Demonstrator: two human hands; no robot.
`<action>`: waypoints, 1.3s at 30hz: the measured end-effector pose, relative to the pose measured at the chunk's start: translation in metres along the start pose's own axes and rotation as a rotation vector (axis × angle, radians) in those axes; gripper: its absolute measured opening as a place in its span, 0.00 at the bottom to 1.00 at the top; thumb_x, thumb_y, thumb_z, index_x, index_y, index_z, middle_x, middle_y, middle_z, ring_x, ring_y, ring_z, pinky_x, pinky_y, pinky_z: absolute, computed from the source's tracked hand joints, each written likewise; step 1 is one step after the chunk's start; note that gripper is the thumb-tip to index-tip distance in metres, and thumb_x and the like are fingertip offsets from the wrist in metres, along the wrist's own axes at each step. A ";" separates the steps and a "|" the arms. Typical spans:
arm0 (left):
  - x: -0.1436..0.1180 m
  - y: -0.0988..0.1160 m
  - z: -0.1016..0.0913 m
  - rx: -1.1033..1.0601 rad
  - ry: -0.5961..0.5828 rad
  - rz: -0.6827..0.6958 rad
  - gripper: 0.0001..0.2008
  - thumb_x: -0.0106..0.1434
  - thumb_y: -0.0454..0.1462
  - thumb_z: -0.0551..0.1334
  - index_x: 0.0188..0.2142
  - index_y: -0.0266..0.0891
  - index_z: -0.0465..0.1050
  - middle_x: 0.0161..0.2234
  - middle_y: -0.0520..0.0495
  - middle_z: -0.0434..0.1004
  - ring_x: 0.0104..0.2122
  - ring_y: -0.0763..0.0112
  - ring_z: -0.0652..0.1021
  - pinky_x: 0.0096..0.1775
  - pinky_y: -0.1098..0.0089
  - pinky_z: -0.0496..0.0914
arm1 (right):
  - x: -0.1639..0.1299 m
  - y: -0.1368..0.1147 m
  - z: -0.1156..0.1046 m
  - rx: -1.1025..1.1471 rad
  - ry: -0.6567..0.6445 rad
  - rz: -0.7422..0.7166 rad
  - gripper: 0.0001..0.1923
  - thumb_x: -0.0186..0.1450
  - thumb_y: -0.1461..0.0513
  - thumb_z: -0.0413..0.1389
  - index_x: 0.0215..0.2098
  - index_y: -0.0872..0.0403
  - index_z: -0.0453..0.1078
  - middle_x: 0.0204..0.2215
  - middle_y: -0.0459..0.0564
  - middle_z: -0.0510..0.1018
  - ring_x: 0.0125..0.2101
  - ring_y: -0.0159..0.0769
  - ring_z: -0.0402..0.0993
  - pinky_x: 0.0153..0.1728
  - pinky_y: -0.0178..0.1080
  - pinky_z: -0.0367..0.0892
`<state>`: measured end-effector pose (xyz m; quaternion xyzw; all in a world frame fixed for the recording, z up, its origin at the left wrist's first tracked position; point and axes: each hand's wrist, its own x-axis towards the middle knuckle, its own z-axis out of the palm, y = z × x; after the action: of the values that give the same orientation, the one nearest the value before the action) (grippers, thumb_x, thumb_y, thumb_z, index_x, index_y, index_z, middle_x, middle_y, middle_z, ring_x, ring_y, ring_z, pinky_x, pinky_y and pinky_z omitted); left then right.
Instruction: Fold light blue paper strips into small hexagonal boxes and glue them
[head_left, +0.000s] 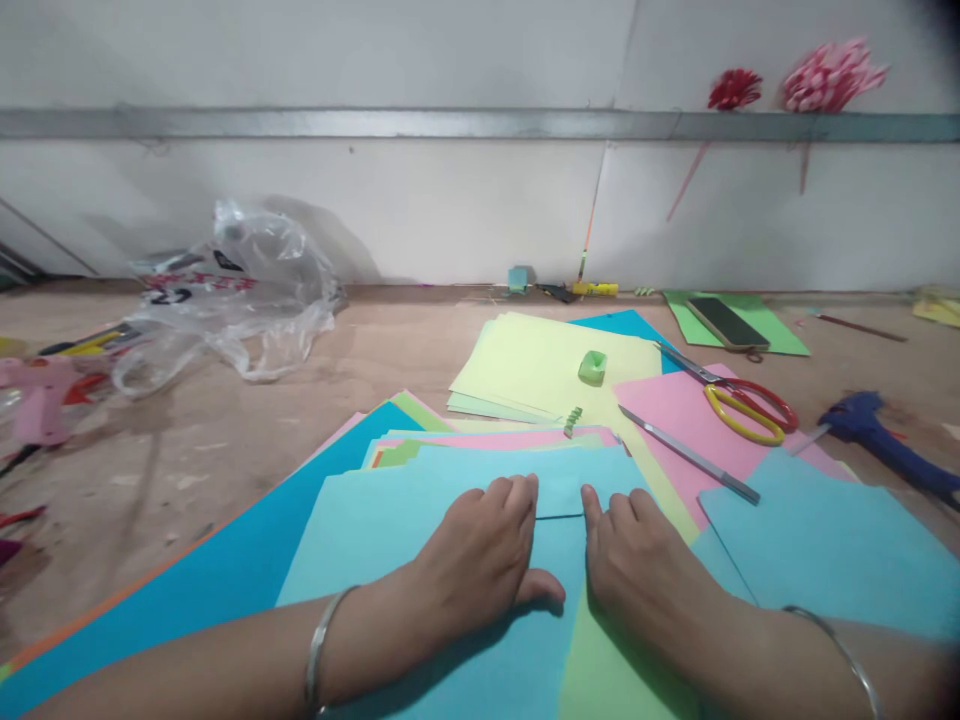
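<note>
My left hand [480,555] and my right hand [637,565] lie flat, side by side, on a light blue sheet of paper [375,530] at the near edge of the table. The fingers of both hands press down along a folded edge of that sheet. It rests on a pile of coloured sheets: a darker blue sheet [247,560] to the left, a light green sheet [607,670] under my right wrist. Each wrist wears a thin metal bangle.
Scissors with red and yellow handles [739,405] lie on a pink sheet [675,420]. Nearby are a pale yellow paper stack [540,365], a small green folded piece [592,367], a blue glue gun [877,435], a phone [726,322], a crumpled plastic bag [240,290] and a pink glue gun [45,395].
</note>
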<state>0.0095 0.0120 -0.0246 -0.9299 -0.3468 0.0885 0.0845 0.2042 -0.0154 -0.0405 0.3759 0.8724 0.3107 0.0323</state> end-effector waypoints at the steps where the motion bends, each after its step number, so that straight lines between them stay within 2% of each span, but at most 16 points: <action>1: 0.002 -0.002 0.001 -0.007 -0.003 0.004 0.40 0.57 0.65 0.48 0.41 0.29 0.74 0.38 0.39 0.72 0.32 0.61 0.73 0.26 0.65 0.68 | 0.000 0.001 -0.002 0.014 0.027 0.024 0.22 0.51 0.68 0.56 0.43 0.68 0.78 0.16 0.52 0.69 0.20 0.39 0.59 0.26 0.42 0.45; 3: 0.005 -0.005 0.004 -0.014 0.003 0.008 0.41 0.57 0.65 0.47 0.40 0.30 0.74 0.39 0.39 0.72 0.31 0.63 0.73 0.25 0.66 0.67 | 0.003 0.004 -0.005 0.041 0.072 0.074 0.20 0.52 0.69 0.55 0.41 0.68 0.78 0.17 0.52 0.69 0.20 0.38 0.60 0.26 0.42 0.46; 4: 0.006 -0.006 0.005 -0.018 0.009 0.009 0.41 0.56 0.66 0.47 0.40 0.30 0.74 0.39 0.39 0.72 0.31 0.63 0.73 0.25 0.66 0.67 | 0.005 0.005 -0.006 0.054 0.088 0.086 0.20 0.53 0.69 0.55 0.43 0.68 0.77 0.17 0.52 0.70 0.20 0.38 0.60 0.26 0.43 0.46; 8: 0.006 -0.006 0.006 -0.042 0.001 0.012 0.41 0.56 0.66 0.49 0.42 0.30 0.74 0.39 0.39 0.72 0.31 0.62 0.73 0.26 0.66 0.66 | 0.015 0.006 -0.002 0.135 0.098 -0.028 0.25 0.58 0.69 0.53 0.54 0.69 0.69 0.18 0.48 0.69 0.21 0.40 0.62 0.26 0.43 0.44; 11: 0.006 -0.006 0.002 -0.043 -0.041 0.016 0.40 0.56 0.65 0.49 0.43 0.30 0.74 0.43 0.37 0.72 0.33 0.61 0.73 0.27 0.65 0.66 | 0.020 0.007 0.006 0.179 0.102 -0.107 0.21 0.59 0.70 0.52 0.51 0.69 0.69 0.18 0.48 0.69 0.21 0.38 0.62 0.25 0.42 0.40; 14: 0.005 -0.005 -0.002 -0.033 -0.087 0.000 0.39 0.57 0.64 0.51 0.45 0.31 0.74 0.44 0.36 0.72 0.33 0.61 0.74 0.27 0.65 0.67 | 0.019 0.007 0.010 0.186 0.099 -0.118 0.22 0.59 0.71 0.52 0.52 0.69 0.68 0.18 0.48 0.70 0.21 0.37 0.61 0.25 0.42 0.38; 20: -0.004 0.003 -0.005 0.003 -0.104 -0.141 0.36 0.55 0.63 0.58 0.43 0.31 0.76 0.37 0.39 0.73 0.33 0.59 0.73 0.28 0.64 0.69 | 0.015 0.007 0.012 0.189 0.077 -0.116 0.25 0.58 0.72 0.53 0.55 0.69 0.65 0.18 0.47 0.69 0.20 0.37 0.61 0.26 0.42 0.36; 24: -0.008 0.008 -0.007 0.003 -0.129 -0.221 0.34 0.55 0.62 0.61 0.42 0.31 0.77 0.35 0.39 0.72 0.30 0.61 0.72 0.28 0.64 0.70 | 0.014 0.005 0.015 0.191 0.073 -0.111 0.25 0.59 0.71 0.54 0.55 0.68 0.65 0.18 0.47 0.69 0.21 0.37 0.62 0.26 0.42 0.37; 30: -0.013 0.013 -0.010 0.052 -0.164 -0.256 0.38 0.56 0.62 0.59 0.46 0.27 0.76 0.33 0.39 0.71 0.28 0.63 0.71 0.26 0.64 0.70 | 0.014 0.004 0.015 0.190 0.054 -0.107 0.26 0.59 0.71 0.54 0.57 0.67 0.64 0.18 0.46 0.69 0.21 0.35 0.60 0.26 0.42 0.36; 36: -0.016 0.013 -0.010 0.096 -0.162 -0.263 0.38 0.57 0.61 0.59 0.45 0.26 0.77 0.34 0.36 0.73 0.29 0.61 0.73 0.26 0.65 0.70 | 0.015 0.006 0.012 0.193 0.057 -0.115 0.26 0.59 0.70 0.55 0.56 0.68 0.65 0.18 0.46 0.69 0.21 0.35 0.60 0.26 0.42 0.36; 39: -0.017 0.012 -0.013 0.118 -0.162 -0.276 0.36 0.58 0.62 0.58 0.40 0.27 0.80 0.35 0.33 0.75 0.29 0.61 0.73 0.25 0.66 0.69 | 0.015 0.006 0.013 0.194 0.068 -0.110 0.25 0.59 0.70 0.56 0.55 0.68 0.65 0.18 0.45 0.69 0.21 0.35 0.60 0.25 0.42 0.36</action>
<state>0.0070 -0.0095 -0.0129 -0.8567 -0.4712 0.1708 0.1221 0.2011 0.0042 -0.0452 0.3183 0.9183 0.2350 -0.0169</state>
